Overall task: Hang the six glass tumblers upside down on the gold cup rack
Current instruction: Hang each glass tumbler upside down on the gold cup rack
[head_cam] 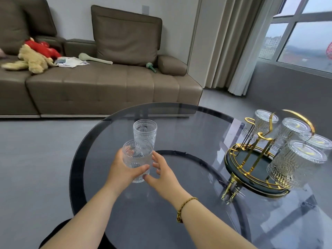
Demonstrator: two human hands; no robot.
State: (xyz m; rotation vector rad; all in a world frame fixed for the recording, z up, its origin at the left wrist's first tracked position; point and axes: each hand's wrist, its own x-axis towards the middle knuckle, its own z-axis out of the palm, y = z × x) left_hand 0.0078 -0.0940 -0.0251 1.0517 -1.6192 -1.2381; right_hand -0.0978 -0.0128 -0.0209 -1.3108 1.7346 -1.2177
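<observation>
Flipping that tumbler is where I'd worry, honestly. Your left hand has it upright, lifted off the table, and it has to go mouth-down over a gold prong. The glass is embossed but still slick, so if you roll it over with just one hand it could slide out and hit the glass tabletop, which is a bad combo. The second loose tumbler stands right behind it, looks close enough to clip on the way past.

The rack sits off to your right, near the table edge, with four tumblers already hanging upside down. The free prongs look to be on the near left side, so swinging in wide could knock the hung ones.

Grip-wise: left fingers are curled round the lower half of the glass, thumb across the front, closed on it. Right hand is open, fingers spread loosely, just beside the glass. Can't tell if it's actually touching it.
</observation>
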